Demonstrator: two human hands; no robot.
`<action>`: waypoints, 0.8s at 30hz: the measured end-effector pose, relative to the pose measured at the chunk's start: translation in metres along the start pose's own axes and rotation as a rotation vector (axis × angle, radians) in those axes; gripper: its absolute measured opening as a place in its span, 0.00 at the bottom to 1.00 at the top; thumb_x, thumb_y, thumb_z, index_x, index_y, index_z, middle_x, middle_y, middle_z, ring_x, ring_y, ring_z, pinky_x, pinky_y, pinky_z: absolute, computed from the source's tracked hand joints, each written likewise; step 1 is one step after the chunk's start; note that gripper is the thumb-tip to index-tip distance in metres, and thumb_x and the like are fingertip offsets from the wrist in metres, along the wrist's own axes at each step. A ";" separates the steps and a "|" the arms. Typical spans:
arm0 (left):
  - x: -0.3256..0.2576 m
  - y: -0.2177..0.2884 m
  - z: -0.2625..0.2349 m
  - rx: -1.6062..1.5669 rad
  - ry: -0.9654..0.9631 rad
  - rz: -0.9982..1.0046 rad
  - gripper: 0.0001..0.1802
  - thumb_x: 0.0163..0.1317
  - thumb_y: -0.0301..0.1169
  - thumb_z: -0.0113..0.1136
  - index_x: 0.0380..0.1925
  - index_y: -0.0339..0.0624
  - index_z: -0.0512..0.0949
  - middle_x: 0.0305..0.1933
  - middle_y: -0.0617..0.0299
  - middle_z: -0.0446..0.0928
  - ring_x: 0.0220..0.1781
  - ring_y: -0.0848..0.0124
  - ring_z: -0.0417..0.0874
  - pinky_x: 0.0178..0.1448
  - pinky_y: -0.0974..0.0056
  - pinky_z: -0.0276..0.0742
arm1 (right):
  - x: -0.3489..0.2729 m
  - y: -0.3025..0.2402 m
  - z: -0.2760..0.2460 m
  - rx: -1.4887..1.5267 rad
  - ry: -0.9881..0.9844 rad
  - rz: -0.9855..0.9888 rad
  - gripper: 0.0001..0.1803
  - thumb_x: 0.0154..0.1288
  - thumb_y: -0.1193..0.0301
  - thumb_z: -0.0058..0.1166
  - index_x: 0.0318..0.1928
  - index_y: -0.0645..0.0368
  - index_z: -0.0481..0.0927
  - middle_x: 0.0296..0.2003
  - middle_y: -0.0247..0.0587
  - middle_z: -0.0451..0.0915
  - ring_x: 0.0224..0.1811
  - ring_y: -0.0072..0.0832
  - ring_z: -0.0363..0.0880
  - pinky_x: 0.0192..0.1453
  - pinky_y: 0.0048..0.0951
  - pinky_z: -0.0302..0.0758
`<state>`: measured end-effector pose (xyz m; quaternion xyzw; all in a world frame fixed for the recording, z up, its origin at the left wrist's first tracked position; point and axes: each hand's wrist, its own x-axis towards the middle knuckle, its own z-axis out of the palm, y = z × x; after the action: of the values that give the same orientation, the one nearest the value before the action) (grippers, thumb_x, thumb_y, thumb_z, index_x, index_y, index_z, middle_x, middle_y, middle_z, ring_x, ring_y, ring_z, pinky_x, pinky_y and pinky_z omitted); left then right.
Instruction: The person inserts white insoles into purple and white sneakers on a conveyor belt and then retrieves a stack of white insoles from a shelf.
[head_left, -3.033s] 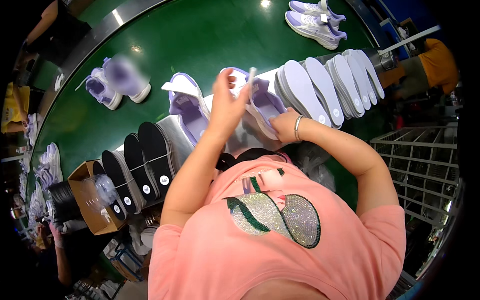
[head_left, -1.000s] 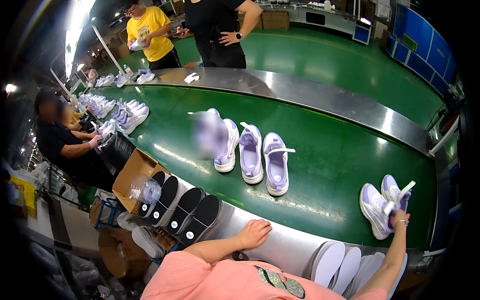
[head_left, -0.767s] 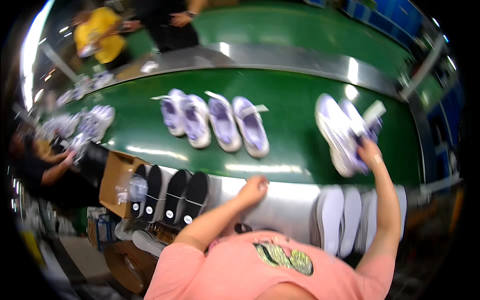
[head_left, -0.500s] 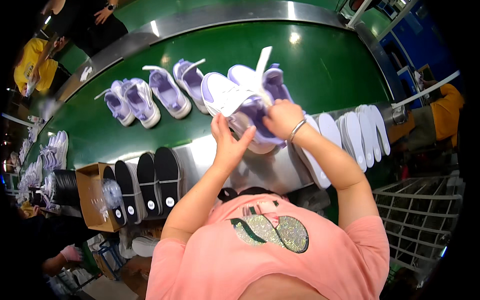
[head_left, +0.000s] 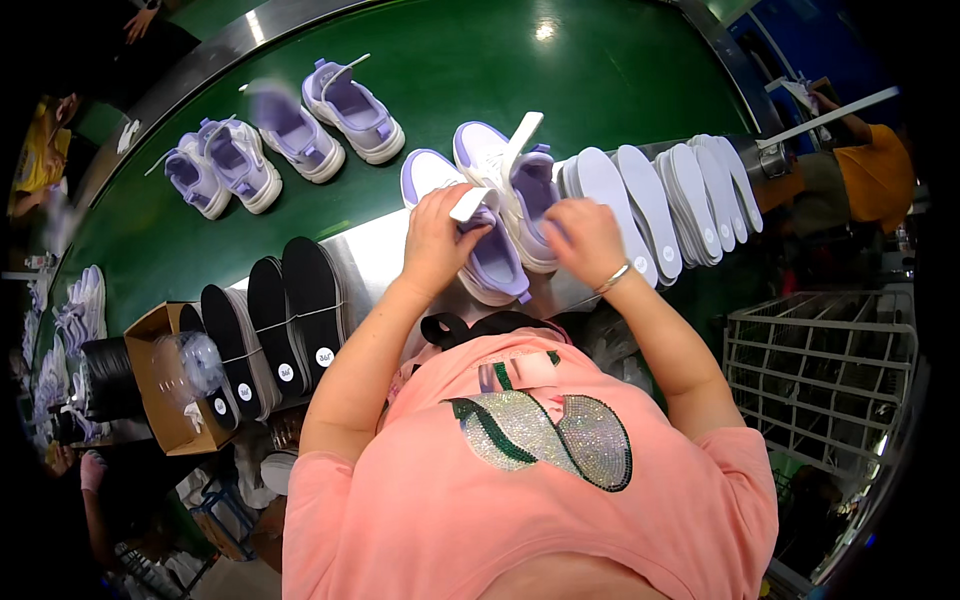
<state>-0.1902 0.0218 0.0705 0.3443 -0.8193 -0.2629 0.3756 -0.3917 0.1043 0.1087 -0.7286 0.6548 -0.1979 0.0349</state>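
Observation:
Two white-and-lavender sneakers lie side by side at the metal bench edge, toes away from me. On the nearer sneaker (head_left: pixel 494 262), my left hand (head_left: pixel 435 240) is closed round the side of the opening, thumb and fingers at the white tongue. Beside the collar of the other sneaker (head_left: pixel 480 142) is my right hand (head_left: pixel 588 243), its fingers bent and slightly blurred. Whether it holds anything I cannot tell. A white strap-like tongue (head_left: pixel 522 138) sticks up from that sneaker.
Several more lavender sneakers (head_left: pixel 365 120) stand on the green belt (head_left: pixel 440 80) at left. White insoles (head_left: pixel 600 195) lie in stacks to the right; black insoles (head_left: pixel 310 300) are bundled at left by a cardboard box (head_left: pixel 160 375). A wire basket (head_left: pixel 800 385) is at lower right.
My right hand has come out of the nearer sneaker and moved right to the other one. My left hand has shifted up to the tongue. The view has also moved.

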 end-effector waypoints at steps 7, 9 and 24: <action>0.023 -0.024 0.010 -0.215 -0.009 -0.491 0.17 0.52 0.41 0.58 0.22 0.36 0.73 0.21 0.51 0.74 0.23 0.58 0.74 0.30 0.61 0.68 | -0.038 0.085 0.003 -0.278 -0.075 0.498 0.19 0.47 0.59 0.58 0.37 0.55 0.72 0.37 0.42 0.74 0.41 0.40 0.72 0.43 0.43 0.67; 0.028 -0.029 0.009 -0.265 -0.024 -0.561 0.20 0.52 0.43 0.55 0.23 0.33 0.72 0.22 0.48 0.74 0.25 0.60 0.75 0.31 0.61 0.68 | -0.038 0.089 0.001 -0.283 -0.147 0.547 0.22 0.45 0.57 0.59 0.38 0.54 0.71 0.37 0.42 0.74 0.41 0.40 0.72 0.43 0.44 0.67; 0.019 -0.025 0.017 -0.388 0.033 -0.658 0.17 0.56 0.41 0.50 0.29 0.34 0.73 0.24 0.58 0.73 0.27 0.72 0.71 0.31 0.68 0.67 | -0.002 -0.027 -0.082 0.023 -0.253 -0.258 0.06 0.46 0.71 0.54 0.21 0.60 0.73 0.36 0.40 0.73 0.28 0.33 0.75 0.30 0.31 0.71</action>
<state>-0.2038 -0.0054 0.0517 0.5156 -0.5937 -0.5144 0.3423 -0.3940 0.1265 0.1916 -0.8253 0.5438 -0.1151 0.0996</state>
